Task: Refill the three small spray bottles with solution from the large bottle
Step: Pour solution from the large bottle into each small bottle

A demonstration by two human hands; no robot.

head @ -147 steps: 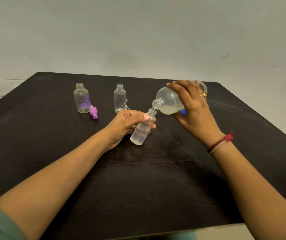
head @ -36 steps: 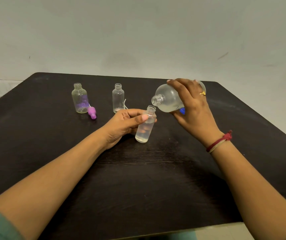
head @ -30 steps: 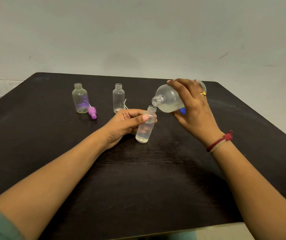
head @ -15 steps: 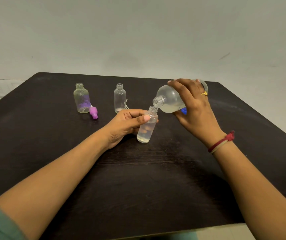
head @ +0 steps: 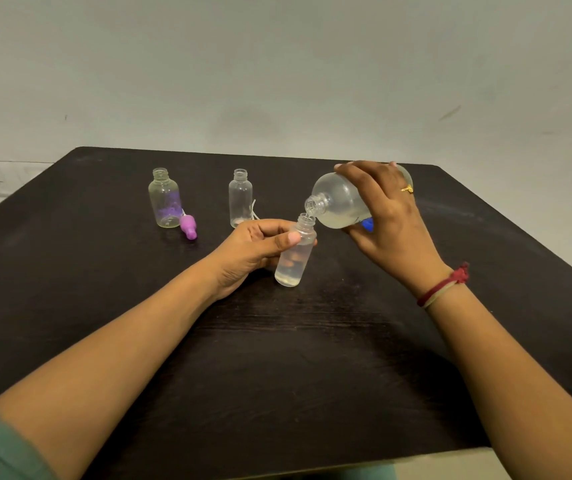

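My left hand (head: 253, 249) grips a small clear bottle (head: 293, 259) near its neck; the bottle leans slightly, has no cap, and holds clear liquid. My right hand (head: 386, 216) holds the large frosted bottle (head: 338, 202) tipped on its side, its open mouth just above the small bottle's mouth, with liquid pooled in its lower side. Two more small uncapped bottles stand at the back: one with a purple mark (head: 165, 199) on the left and a plain one (head: 240, 197) in the middle.
A purple spray cap (head: 188, 226) lies beside the left bottle, and a white spray tube (head: 253, 211) shows behind the middle one. A blue cap (head: 367, 224) peeks from under my right hand. All sit on a dark table (head: 277, 358) against a pale wall.
The large bottle was lifted away from the small bottle a second ago, then tipped back down so its mouth is over the small bottle's mouth again. The small bottle stands more upright than before.
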